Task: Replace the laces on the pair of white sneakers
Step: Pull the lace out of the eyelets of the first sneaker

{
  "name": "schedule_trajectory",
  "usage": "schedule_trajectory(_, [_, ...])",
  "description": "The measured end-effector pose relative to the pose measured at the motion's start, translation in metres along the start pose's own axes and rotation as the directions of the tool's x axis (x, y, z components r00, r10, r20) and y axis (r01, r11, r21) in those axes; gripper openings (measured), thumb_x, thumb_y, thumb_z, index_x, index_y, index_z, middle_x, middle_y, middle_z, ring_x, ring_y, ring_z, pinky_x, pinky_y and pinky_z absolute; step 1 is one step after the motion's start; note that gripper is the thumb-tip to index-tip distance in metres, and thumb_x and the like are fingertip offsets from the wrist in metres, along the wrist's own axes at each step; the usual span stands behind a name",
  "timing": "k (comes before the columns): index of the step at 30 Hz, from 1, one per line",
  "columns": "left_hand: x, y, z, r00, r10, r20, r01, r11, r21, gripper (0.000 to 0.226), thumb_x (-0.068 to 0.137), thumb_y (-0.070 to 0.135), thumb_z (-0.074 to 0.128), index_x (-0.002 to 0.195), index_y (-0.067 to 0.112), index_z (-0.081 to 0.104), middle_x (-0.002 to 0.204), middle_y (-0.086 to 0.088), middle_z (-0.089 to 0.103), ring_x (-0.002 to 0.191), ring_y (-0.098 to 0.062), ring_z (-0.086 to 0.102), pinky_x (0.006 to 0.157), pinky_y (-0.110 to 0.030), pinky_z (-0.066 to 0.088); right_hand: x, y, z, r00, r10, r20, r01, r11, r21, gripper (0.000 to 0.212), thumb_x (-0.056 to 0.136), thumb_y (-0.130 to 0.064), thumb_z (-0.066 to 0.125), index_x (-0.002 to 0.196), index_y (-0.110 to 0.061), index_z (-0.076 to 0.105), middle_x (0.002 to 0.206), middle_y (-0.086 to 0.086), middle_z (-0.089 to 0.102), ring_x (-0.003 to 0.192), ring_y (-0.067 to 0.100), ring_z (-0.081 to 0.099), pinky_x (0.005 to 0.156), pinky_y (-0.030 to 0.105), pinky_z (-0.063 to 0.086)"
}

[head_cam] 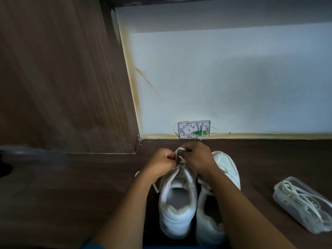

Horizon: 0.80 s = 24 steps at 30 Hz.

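Pinching one lace (179, 151), left hand (161, 163) and right hand (199, 159) curled.

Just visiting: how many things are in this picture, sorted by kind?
White sneakers: 2
Hands: 2
Lace both hands grip: 1
Clear container of laces: 1
Wall box: 1
Total: 7

White sneakers (177, 198), dark brown floor (71, 186)

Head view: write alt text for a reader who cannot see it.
The left hand and right hand grip a white lace at the front of the left sneaker, which stands beside the right sneaker on a dark wooden surface. A clear plastic tub holding more laces lies to their right.
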<state>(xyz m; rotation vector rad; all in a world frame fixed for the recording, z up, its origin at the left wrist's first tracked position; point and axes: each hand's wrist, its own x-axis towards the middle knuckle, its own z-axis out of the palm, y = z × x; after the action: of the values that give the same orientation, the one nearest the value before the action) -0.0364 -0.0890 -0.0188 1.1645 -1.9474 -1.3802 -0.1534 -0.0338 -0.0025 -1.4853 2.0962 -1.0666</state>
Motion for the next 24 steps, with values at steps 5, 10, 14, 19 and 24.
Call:
schedule_trajectory(5, [0.005,0.01,0.002,0.965,0.105,-0.241,-0.143,0.979,-0.146,0.034,0.085,-0.009,0.058,0.059,0.013,0.055,0.051,-0.002,0.049,0.035,0.002,0.039,0.042,-0.017,0.037,0.002,-0.005,-0.003,0.989,0.003,-0.145,-0.001,1.0,0.017,0.008,0.085,-0.01,0.058,0.082,-0.018,0.057,0.083,0.0,0.061,0.076,0.017,0.056,0.063,0.024,0.036])
schedule_trajectory(10, [0.004,0.025,0.001,0.929,0.16,-0.332,-0.267,0.914,-0.306,0.027,0.084,-0.012,0.058,0.071,0.012,0.06,0.056,-0.002,0.056,0.037,-0.001,0.046,0.04,-0.015,0.041,-0.002,-0.011,-0.013,0.994,-0.097,0.043,0.105,0.965,-0.24,0.016,0.078,-0.02,0.069,0.086,-0.007,0.065,0.084,0.005,0.064,0.082,0.02,0.06,0.063,0.023,0.034])
schedule_trajectory(14, [0.001,0.029,0.001,0.939,0.171,-0.298,-0.274,0.895,-0.351,0.025,0.084,-0.011,0.058,0.078,0.013,0.059,0.063,-0.005,0.058,0.041,-0.001,0.051,0.043,-0.016,0.043,-0.006,-0.011,0.004,0.986,-0.161,0.044,0.166,0.971,-0.172,0.017,0.085,-0.025,0.065,0.087,-0.009,0.072,0.088,0.013,0.07,0.083,0.025,0.063,0.063,0.023,0.031])
schedule_trajectory(19, [0.001,0.01,-0.008,0.987,0.068,-0.148,-0.096,0.976,-0.193,0.039,0.083,-0.016,0.042,0.085,0.015,0.065,0.077,0.003,0.062,0.065,-0.005,0.055,0.055,-0.016,0.043,0.001,-0.011,0.001,0.985,-0.051,-0.166,0.067,0.994,0.09,0.022,0.083,-0.014,0.065,0.061,-0.013,0.064,0.062,0.008,0.061,0.058,0.016,0.052,0.053,0.018,0.036])
schedule_trajectory(24, [0.001,0.001,-0.002,0.982,0.182,-0.06,-0.18,0.983,0.028,0.017,0.087,-0.008,0.054,0.08,0.002,0.066,0.065,0.002,0.058,0.047,0.01,0.049,0.052,-0.007,0.039,0.005,-0.006,0.005,0.958,0.148,-0.244,-0.039,0.915,0.402,0.026,0.081,-0.016,0.067,0.061,0.0,0.061,0.065,0.023,0.063,0.058,0.021,0.05,0.061,0.035,0.048])
